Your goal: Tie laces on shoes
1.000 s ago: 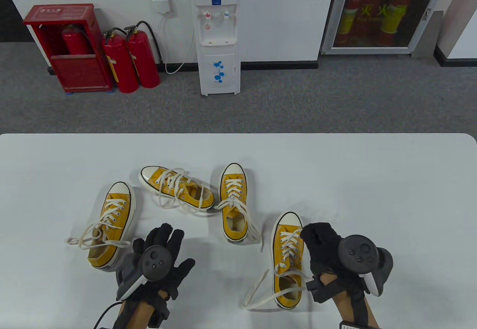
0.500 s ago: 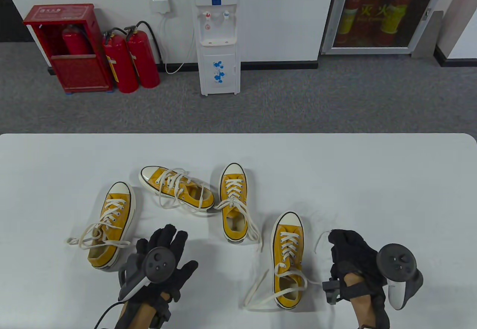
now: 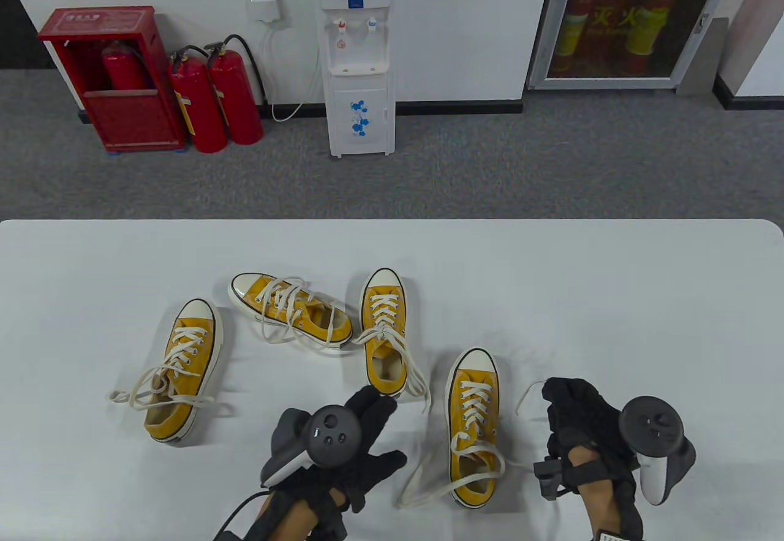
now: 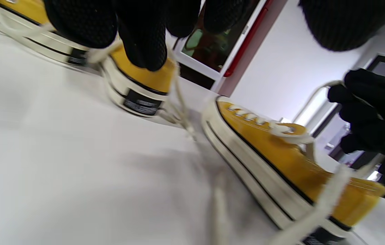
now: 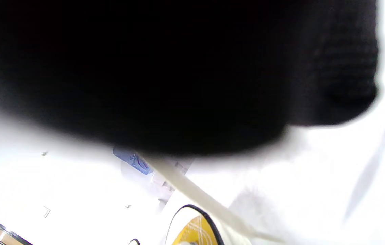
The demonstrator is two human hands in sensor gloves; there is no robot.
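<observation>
Four yellow canvas shoes with white laces lie on the white table (image 3: 612, 296). The nearest shoe (image 3: 473, 424) points away from me, its laces loose. My right hand (image 3: 563, 403) is closed just right of it and grips one lace end (image 3: 525, 395), which curls out above the fist. In the right wrist view the glove fills the frame, with that lace (image 5: 196, 194) running below it. My left hand (image 3: 383, 427) hovers left of this shoe with fingers spread and empty. The other lace end (image 3: 422, 473) trails on the table beside it. The left wrist view shows the shoe (image 4: 281, 160) and my right hand (image 4: 372, 115).
Three other yellow shoes lie farther back: one at the left (image 3: 184, 369), one on its side (image 3: 291, 311), one in the middle (image 3: 384, 339) just beyond my left fingers. The table's far edge is bare. A water dispenser and fire extinguishers stand on the floor behind.
My left hand has moved right, from beside the left shoe to just left of the nearest shoe. My right hand drew the lace end out to the right, then held almost still.
</observation>
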